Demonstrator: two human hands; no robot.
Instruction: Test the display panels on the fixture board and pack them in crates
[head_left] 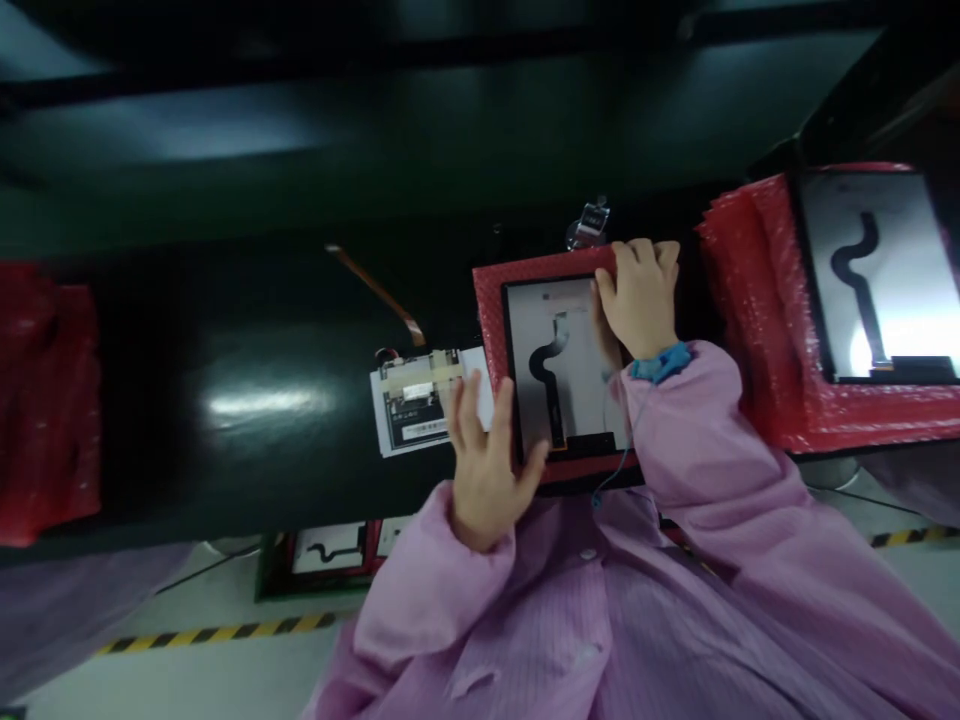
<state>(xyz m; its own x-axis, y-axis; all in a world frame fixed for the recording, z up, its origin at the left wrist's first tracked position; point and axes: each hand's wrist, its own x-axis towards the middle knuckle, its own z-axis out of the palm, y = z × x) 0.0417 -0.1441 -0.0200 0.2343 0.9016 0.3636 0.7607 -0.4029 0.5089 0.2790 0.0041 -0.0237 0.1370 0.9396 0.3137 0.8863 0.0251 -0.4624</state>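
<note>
A screen panel (592,370) with a black curved ribbon cable lies face down on a red bubble-wrap sheet (491,300) at the table's front edge. Over the sheet's left edge is my left hand (487,465), its fingers spread and holding nothing. My right hand (641,295) rests at the top right corner of the panel and sheet, fingers bent over the edge; whether it pinches them is hard to tell. Left of the sheet sits a circuit board assembly (416,395) with yellowish tape on white material. An orange flat cable (379,290) extends from it toward the back left.
On the right stands a stack of red bubble-wrap sheets (780,330) with another panel (889,270) on top. More red wrap (52,410) lies at the far left. A small clear item (592,222) sits behind the sheet. Below the table is a green tray (274,580) with panels.
</note>
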